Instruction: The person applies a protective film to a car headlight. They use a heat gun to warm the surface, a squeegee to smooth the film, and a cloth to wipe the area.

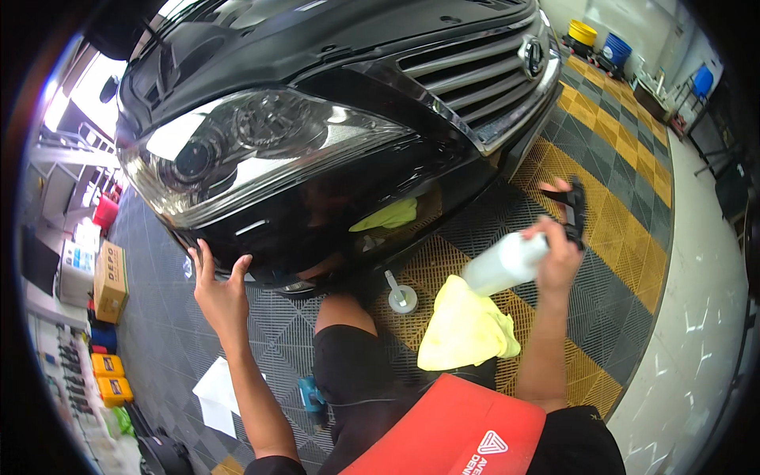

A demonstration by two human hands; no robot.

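Bottle (503, 265) in curled right hand (557, 257)

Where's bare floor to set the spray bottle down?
Grey tiles between the cardboard box and left hand; yellow-and-grey tiles right of the right hand. Crowded around the legs: white sheets, blue power tool, yellow cloth, pale disc.

A tiled floor (613, 210) in grey and mustard spreads through a workshop, with a yellow bucket (582, 32) and a blue bucket (616, 49) standing side by side at its far edge. Along the left edge, a tall cardboard box (111, 283) stands near two yellow cases (115, 391) set close together. White sheets (212, 385) lie farther in, while a pale strip of floor (669, 348) borders the right edge.
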